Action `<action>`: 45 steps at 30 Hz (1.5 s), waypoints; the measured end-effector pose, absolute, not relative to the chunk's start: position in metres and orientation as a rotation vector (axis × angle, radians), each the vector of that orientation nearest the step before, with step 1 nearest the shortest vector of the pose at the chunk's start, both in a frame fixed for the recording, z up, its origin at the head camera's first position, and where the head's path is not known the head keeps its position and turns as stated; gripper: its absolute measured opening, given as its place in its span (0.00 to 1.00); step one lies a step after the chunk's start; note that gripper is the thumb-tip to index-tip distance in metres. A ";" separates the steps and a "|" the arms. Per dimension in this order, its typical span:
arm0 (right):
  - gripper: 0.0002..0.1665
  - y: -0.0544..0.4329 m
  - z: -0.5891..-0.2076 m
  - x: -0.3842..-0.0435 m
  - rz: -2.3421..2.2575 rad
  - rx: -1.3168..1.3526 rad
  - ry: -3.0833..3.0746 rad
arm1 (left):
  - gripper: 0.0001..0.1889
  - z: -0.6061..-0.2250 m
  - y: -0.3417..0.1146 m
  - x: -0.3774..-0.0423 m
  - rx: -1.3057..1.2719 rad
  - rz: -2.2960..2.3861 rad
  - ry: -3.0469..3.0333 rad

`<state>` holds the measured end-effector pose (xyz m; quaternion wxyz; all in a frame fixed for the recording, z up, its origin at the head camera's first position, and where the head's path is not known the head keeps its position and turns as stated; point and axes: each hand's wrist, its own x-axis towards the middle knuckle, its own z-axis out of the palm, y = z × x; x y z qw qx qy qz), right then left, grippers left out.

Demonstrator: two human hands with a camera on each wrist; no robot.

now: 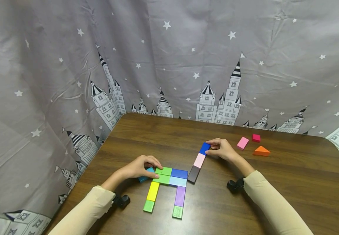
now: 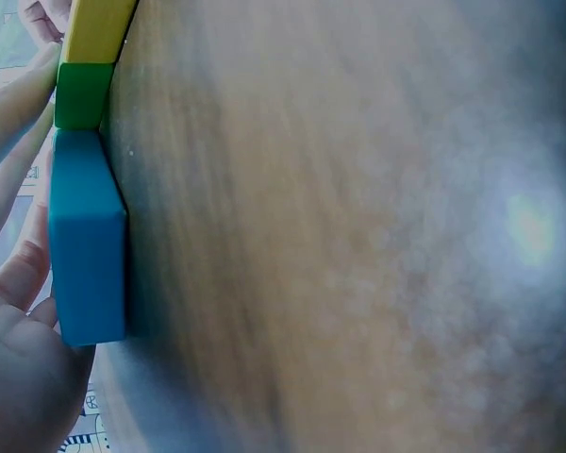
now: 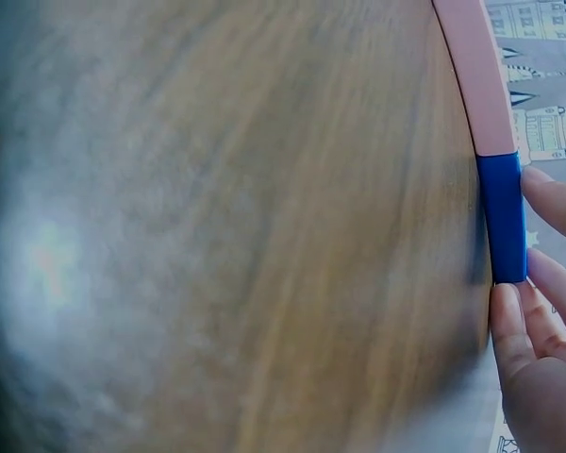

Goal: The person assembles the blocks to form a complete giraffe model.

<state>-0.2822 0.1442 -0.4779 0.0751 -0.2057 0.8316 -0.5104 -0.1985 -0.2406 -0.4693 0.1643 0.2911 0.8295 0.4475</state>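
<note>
At the left end of a flat block figure, my left hand (image 1: pixel 138 167) pinches the upper green block (image 1: pixel 165 171) between thumb and finger. The thumb also touches the lower green block (image 1: pixel 162 180). A teal block (image 2: pixel 87 245) lies under that hand, partly hidden in the head view. My right hand (image 1: pixel 223 150) pinches the far end of a dark blue block (image 3: pixel 503 217), which tops a slanting row with a pale pink block (image 1: pixel 199 160) and a dark brown block (image 1: pixel 194 174). The row's lower end meets the figure's right side.
The figure also has a blue block (image 1: pixel 179 173), a light blue block (image 1: pixel 177 181), a yellow block (image 1: pixel 153 191), a purple block (image 1: pixel 180 196) and two green end blocks. A pink block (image 1: pixel 242 143), a red block (image 1: pixel 256 138) and an orange triangle (image 1: pixel 261 151) lie at back right.
</note>
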 end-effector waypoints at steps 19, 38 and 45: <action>0.30 0.188 -0.469 -0.286 -1.753 -0.322 2.682 | 0.16 -0.469 -0.241 -0.198 0.828 1.290 2.341; 0.32 0.251 -0.459 -0.292 -1.437 -0.290 3.012 | 0.16 -0.469 -0.241 -0.198 0.842 1.283 2.355; 0.34 0.261 -0.460 -0.292 -1.252 -0.235 3.102 | 0.16 -0.471 -0.241 -0.199 0.843 1.297 2.341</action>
